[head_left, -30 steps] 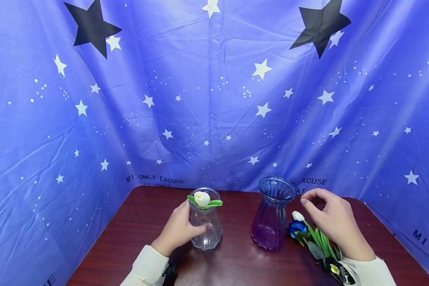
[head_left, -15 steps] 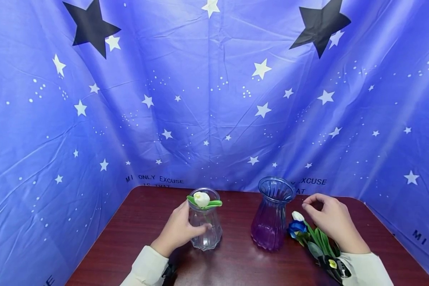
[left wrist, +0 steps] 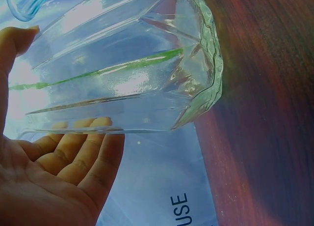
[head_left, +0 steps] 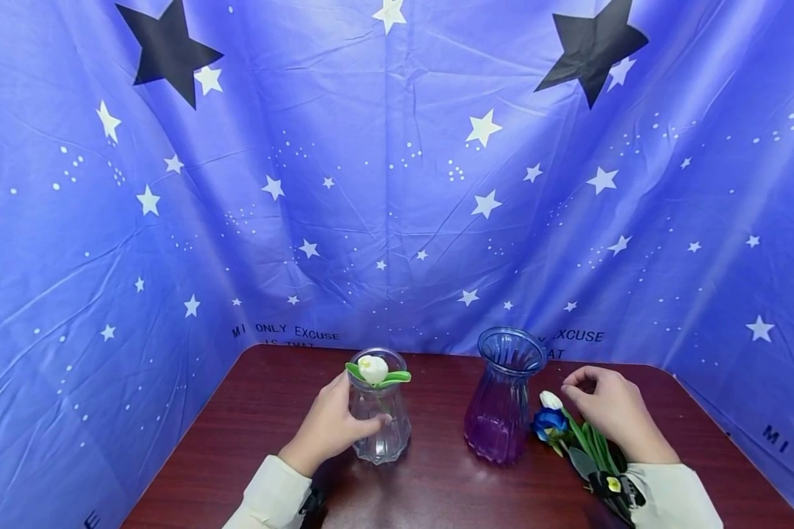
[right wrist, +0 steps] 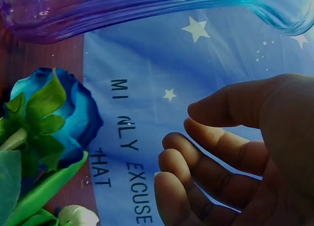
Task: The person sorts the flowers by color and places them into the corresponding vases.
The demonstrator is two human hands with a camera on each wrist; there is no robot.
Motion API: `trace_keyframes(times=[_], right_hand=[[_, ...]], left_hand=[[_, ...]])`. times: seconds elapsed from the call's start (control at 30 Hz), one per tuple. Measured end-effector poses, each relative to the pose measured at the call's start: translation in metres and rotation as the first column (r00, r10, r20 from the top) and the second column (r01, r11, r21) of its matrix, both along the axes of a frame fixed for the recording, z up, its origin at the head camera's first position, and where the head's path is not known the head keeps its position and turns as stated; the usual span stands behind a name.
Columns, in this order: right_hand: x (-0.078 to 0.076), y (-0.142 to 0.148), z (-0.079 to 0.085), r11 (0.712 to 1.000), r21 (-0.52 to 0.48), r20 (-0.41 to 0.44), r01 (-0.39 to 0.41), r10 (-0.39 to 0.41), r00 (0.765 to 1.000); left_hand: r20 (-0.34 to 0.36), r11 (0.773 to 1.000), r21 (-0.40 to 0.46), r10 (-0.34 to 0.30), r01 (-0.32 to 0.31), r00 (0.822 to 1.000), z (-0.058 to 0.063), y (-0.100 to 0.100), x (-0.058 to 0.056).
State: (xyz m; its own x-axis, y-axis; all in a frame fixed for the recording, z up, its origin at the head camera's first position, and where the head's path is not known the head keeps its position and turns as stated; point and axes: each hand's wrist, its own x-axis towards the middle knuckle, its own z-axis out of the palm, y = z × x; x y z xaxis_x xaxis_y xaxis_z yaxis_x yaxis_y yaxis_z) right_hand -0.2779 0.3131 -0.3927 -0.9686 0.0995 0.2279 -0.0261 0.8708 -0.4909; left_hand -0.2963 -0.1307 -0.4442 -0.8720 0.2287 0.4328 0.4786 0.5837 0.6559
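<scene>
My left hand (head_left: pixel 328 426) grips a clear ribbed glass vase (head_left: pixel 380 433) from its left side, thumb in front and fingers behind. A white tulip (head_left: pixel 373 369) with green leaves stands in that vase, its bloom at the rim; the green stem (left wrist: pixel 122 66) shows through the glass in the left wrist view. My right hand (head_left: pixel 614 410) hovers above flowers lying on the table, fingers loosely curled, nothing between them. Among these flowers are a blue rose (head_left: pixel 551 424) and another white tulip (head_left: pixel 551 400), with green leaves (head_left: pixel 592 446) partly hidden under the hand.
Between the hands a blue-and-purple glass vase (head_left: pixel 499 411) stands upright, just left of the loose flowers. The dark red wooden table (head_left: pixel 430 485) ends at the back against a blue cloth (head_left: pixel 397 220) with stars. A small yellow bloom (head_left: pixel 613 484) shows by the right cuff.
My right hand has sunk slightly, down closer to the lying flowers and a little away from the blue-and-purple vase. The left hand and the clear vase stay as they were.
</scene>
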Motion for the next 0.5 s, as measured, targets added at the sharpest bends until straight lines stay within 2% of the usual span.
trace_keyframes(times=[0.27, 0.5], right_hand=[[-0.006, 0.004, -0.010, 1.000, 0.002, 0.011, 0.003, -0.003, 1.000], [-0.013, 0.010, -0.017, 1.000, 0.011, 0.082, 0.001, -0.002, 0.997]], left_hand=[[-0.035, 1.000, 0.000, -0.002, 0.002, 0.999, 0.000, 0.001, 0.000], [-0.021, 1.000, 0.008, 0.009, -0.009, 1.000, -0.001, 0.001, 0.000]])
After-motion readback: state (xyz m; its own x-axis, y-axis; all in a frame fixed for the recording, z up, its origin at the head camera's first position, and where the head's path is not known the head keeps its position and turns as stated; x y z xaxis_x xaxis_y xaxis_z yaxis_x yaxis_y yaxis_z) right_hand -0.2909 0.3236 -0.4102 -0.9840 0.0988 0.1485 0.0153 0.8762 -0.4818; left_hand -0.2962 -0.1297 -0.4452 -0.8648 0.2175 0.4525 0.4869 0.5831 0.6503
